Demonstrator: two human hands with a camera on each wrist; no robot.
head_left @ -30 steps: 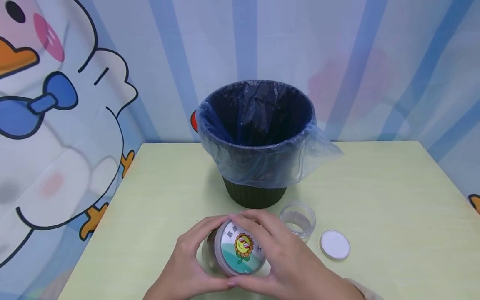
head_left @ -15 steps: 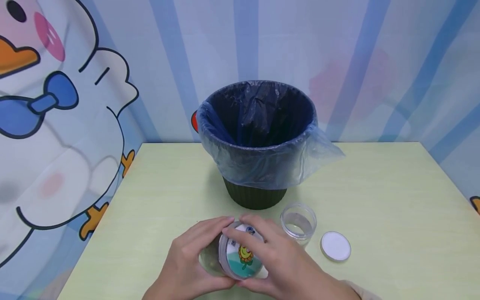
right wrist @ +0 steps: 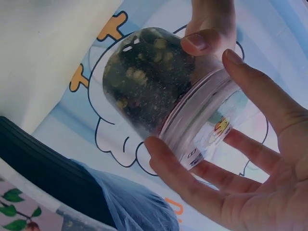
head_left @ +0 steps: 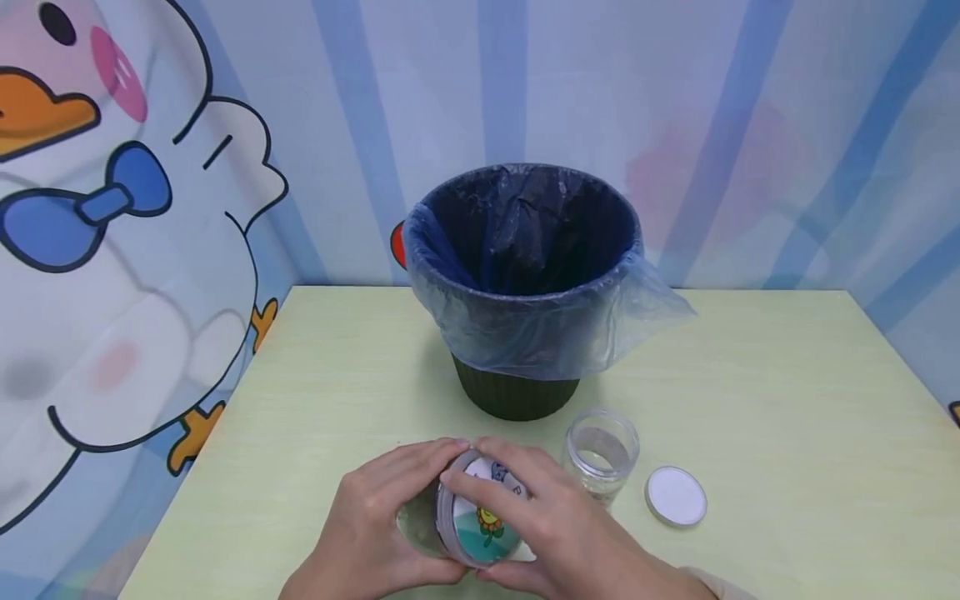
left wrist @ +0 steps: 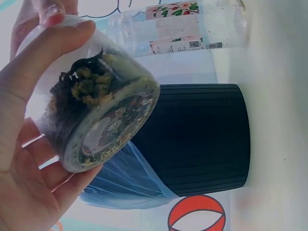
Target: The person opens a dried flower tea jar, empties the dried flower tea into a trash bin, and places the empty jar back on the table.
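Both hands hold a clear jar (head_left: 417, 523), tilted with its lid end toward the right. Dark dried bits and yellowish flower-like pieces (left wrist: 94, 86) show through its wall. My left hand (head_left: 367, 517) grips the jar body from the left, fingers over the far side and thumb at the near side. Around the round lid (head_left: 480, 546), which has a sunflower cartoon print, curl the fingers and thumb of my right hand (head_left: 566, 512). In the right wrist view the lid (right wrist: 204, 113) sits on the jar's mouth, between thumb and fingertips.
Right of the hands stands a second clear jar (head_left: 602, 454), uncovered, with a floral label (left wrist: 175, 26). A white lid (head_left: 676, 497) lies beside it on the pale table (head_left: 787, 400). Behind them is a dark ribbed bin (head_left: 517, 396), lined with a blue plastic bag (head_left: 540, 337).
The held jar has tipped a little and its lid print sits slightly lower. My right fingers have shifted across the lid's top. The head view has swung slightly left.
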